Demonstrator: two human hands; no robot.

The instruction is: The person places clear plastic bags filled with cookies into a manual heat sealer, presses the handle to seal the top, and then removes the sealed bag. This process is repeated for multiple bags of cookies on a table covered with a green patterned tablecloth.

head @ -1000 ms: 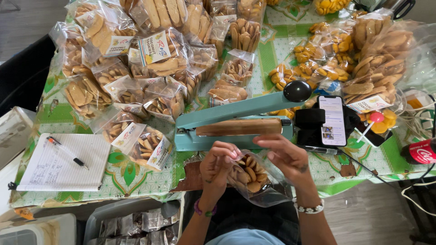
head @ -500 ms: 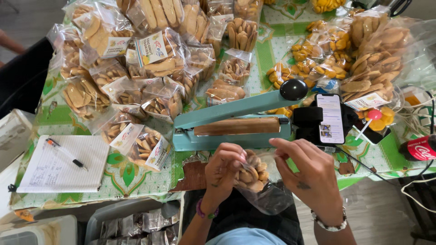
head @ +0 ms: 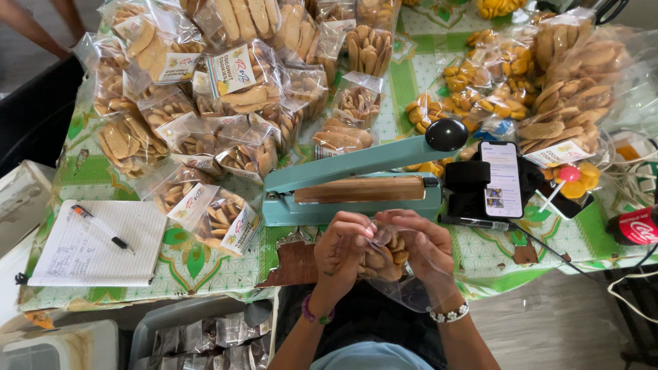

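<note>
Crowded tabletop point(head: 205, 264): both hands, left point(head: 343, 243) and right point(head: 421, 240), pinch a clear cookie bag point(head: 384, 257) at the near edge, just before the teal sealer point(head: 349, 188).

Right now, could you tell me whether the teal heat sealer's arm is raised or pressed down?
Raised: the teal heat sealer's arm slants upward, black knob above its base.
</note>
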